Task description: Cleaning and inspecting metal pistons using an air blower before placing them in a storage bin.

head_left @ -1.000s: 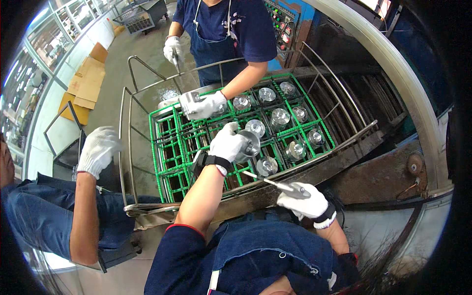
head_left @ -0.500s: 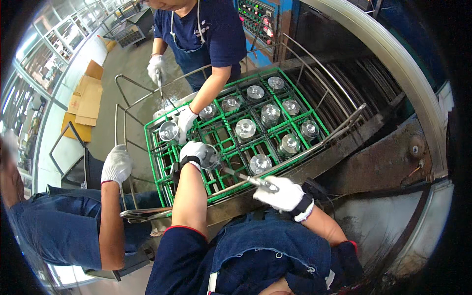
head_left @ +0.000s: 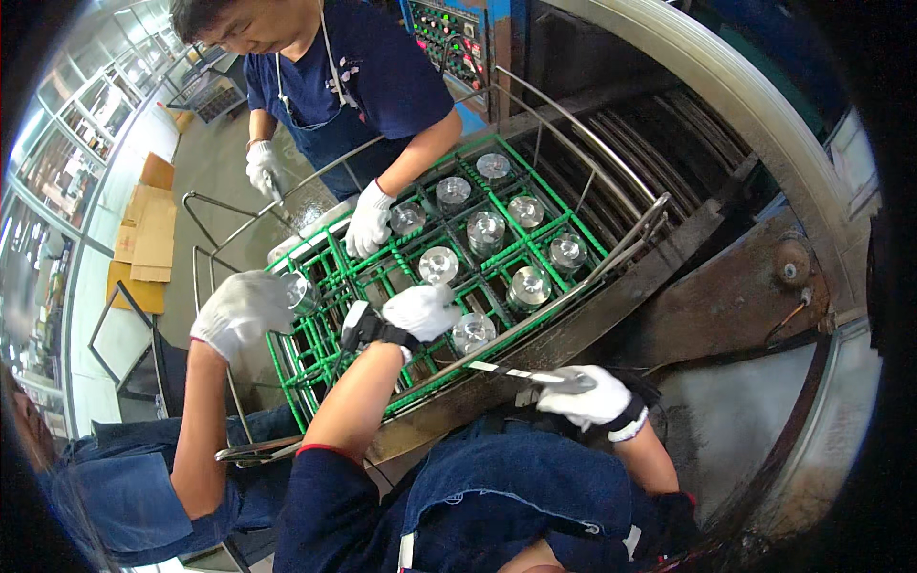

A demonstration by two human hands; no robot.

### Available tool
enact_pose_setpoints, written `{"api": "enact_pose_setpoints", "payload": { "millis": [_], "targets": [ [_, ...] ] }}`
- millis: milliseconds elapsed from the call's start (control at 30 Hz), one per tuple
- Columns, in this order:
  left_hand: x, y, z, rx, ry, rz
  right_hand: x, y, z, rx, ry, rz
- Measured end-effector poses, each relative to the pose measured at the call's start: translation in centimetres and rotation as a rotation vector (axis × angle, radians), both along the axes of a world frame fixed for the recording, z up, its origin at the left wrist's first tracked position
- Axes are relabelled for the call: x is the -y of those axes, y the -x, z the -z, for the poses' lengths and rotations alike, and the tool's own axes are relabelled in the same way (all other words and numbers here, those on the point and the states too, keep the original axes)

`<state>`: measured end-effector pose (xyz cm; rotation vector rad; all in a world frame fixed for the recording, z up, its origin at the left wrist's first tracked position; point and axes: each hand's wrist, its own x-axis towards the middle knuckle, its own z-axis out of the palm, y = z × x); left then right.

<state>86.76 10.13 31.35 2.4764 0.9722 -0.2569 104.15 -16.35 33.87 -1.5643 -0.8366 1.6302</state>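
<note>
My left hand [head_left: 420, 313], in a white glove with a black band at the wrist, hovers over the green rack [head_left: 387, 256]. Its fingers reach loosely toward a clear glass [head_left: 473, 332] with its round base up; whether they touch is unclear. I see no glass in this hand. Below the rack's near side, my gloved right hand [head_left: 587, 396] grips a flat-bladed hand tool [head_left: 521, 373] with a grey handle, blade pointing left. Several more upturned glasses stand in the rack, among them one [head_left: 438, 265] just above my left hand.
Across the rack a co-worker's gloved hand [head_left: 369, 222] rests on it; the other hand [head_left: 263, 167] holds a tool. At left another person's glove [head_left: 245, 310] is at a glass [head_left: 301, 294]. Metal rails [head_left: 621, 134] surround the rack, with a conveyor [head_left: 669, 143] at right.
My left hand has moved right across the rack, away from the glass it held. My right hand has drawn the tool back a little. The left-hand person's glove has come onto a glass.
</note>
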Motion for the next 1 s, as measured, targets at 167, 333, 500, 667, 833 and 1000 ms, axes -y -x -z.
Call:
{"api": "enact_pose_setpoints", "payload": {
  "millis": [167, 333, 500, 667, 833, 1000],
  "targets": [
    [-0.9, -4.5, 8.1, -0.172, -0.004, 0.320, 5.4, -2.2, 1.9, 0.078, 0.076, 0.136],
    [-1.7, -4.8, 17.0, -0.284, 0.259, 0.205, 9.0, -3.1, 4.6, 0.224, 0.139, 0.336],
    [-1.4, -6.5, 13.0, -0.439, 0.192, 0.289, 9.1, -2.3, 5.6, 0.138, 0.123, 0.329],
    [-0.3, -5.8, 7.1, -0.268, 0.106, 0.040, 7.8, -2.3, 3.7, 0.090, 0.068, 0.335],
    [-1.2, -1.6, 3.2, 0.430, 0.266, -0.361, 5.5, -1.1, 0.8, -0.105, -0.058, 0.249],
    [1.6, 0.2, 1.3, 1.240, 0.991, -0.674, 1.3, 0.3, 1.2, 0.064, -0.104, 0.415]
  ]
}}
